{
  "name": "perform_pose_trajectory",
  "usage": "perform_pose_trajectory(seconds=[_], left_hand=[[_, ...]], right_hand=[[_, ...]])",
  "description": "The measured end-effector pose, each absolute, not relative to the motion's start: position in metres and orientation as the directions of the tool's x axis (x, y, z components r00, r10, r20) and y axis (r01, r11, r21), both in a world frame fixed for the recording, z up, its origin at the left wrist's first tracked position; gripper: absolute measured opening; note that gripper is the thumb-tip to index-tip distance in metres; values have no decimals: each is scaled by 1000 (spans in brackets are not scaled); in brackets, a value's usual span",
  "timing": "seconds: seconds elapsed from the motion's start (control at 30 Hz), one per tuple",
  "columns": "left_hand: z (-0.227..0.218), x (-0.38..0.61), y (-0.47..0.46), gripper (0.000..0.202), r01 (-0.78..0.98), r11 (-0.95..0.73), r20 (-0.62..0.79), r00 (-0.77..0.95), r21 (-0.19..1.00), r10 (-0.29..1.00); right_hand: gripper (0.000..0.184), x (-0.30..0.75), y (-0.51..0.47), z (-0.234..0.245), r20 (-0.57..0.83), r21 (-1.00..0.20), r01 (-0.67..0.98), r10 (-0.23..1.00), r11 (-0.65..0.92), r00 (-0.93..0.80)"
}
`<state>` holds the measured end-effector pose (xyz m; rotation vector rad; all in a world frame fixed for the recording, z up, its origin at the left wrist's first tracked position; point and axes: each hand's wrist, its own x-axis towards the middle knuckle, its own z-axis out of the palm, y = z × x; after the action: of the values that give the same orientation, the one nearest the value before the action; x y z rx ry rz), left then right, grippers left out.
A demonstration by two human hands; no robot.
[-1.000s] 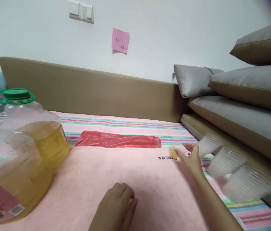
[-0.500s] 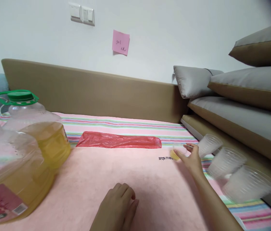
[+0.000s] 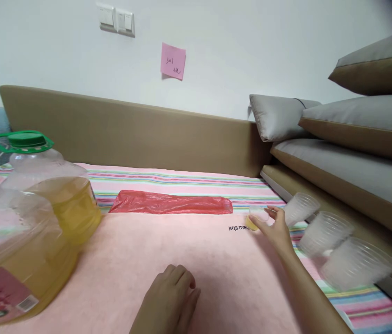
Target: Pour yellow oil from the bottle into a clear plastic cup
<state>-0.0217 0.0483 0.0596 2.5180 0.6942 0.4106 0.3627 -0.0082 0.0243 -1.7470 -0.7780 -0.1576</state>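
Observation:
My right hand point(image 3: 276, 228) reaches forward on the pink towel point(image 3: 168, 260), its fingers wrapped round a small clear cup point(image 3: 255, 218) with yellow liquid in its bottom. That cup stands on the towel beside upside-down black print. My left hand point(image 3: 170, 297) rests near me on the towel, fingers curled into a loose fist with nothing in them. Three empty clear plastic cups point(image 3: 324, 234) lie tilted on their sides just right of my right hand.
Two large clear jugs of yellow oil stand at the left, the farther one point(image 3: 54, 190) with a green cap and handle, the nearer one point(image 3: 15, 264) labelled. A red plastic bag point(image 3: 170, 204) lies flat ahead. Grey and tan cushions point(image 3: 349, 134) are stacked at right; a tan headboard runs behind.

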Motion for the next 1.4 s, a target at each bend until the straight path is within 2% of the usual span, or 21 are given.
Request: perform_pose_trajectory(seconds=[0.2,0.33,0.43,0.5,0.6,0.73,0.8,0.97,1.13,1.27,1.33,1.4], left_hand=[[49,-22,48,33,383,-748,173,820,542,545],[46,-21,46,35,353,-766,223,816,537,533],[54,-20,44,36,357,-773,195,833,524,517],[60,-20,44,37,376,-775,170,838,508,518],[62,-20,46,35,384,-786,185,833,484,521],[56,-19,49,33,391,-802,231,817,453,529],[55,-18,49,33,392,-805,235,817,446,527],[58,-16,42,37,394,-823,269,809,410,522],[60,-18,36,40,311,-895,316,856,318,410],[56,-15,35,40,210,-958,420,865,194,275],[53,-14,34,38,155,-977,452,868,149,207],[50,-13,33,31,118,-980,424,888,161,177]], right_hand=[[86,353,-12,37,550,-780,619,370,-94,749],[71,331,-23,56,634,-726,684,310,-80,709],[55,305,-36,68,666,-694,716,309,-78,679],[43,284,-45,71,659,-685,725,365,-68,657],[34,254,-56,68,622,-657,753,541,-31,566],[43,224,-60,58,552,-591,805,750,43,365],[45,214,-59,52,521,-562,824,806,77,280],[39,197,-57,47,465,-506,851,875,140,132],[36,192,-66,59,452,-493,855,887,162,93],[36,201,-79,72,481,-498,854,868,153,124],[36,210,-88,77,549,-484,863,818,145,170],[34,223,-100,81,655,-447,885,721,127,227]])
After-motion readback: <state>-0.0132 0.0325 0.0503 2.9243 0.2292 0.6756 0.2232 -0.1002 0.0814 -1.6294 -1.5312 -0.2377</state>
